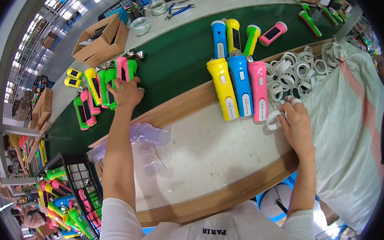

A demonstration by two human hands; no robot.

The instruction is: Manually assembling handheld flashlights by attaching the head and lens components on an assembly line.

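At the left of the belt, my left hand [128,93] curls its fingers over the near ends of a pink flashlight body [121,68] and a green one [131,68] beside it. Several green, yellow and pink flashlight bodies [92,85] lie left of that hand. My right hand [296,126] pinches a white plastic ring [272,121] at the near side of a heap of similar rings [298,69]. Just left of the ring, a yellow flashlight [222,89], a blue flashlight [240,85] and a pink flashlight [258,89] lie side by side, heads pointing away from me.
More flashlights rest on the green belt [174,57] beyond. Clear plastic wrap [149,135] lies on the wood-edged worktop [207,151]. A white woven sack [346,120] bulges at right; a black crate [80,179] of flashlights stands lower left. An open carton [101,42] sits behind the belt.
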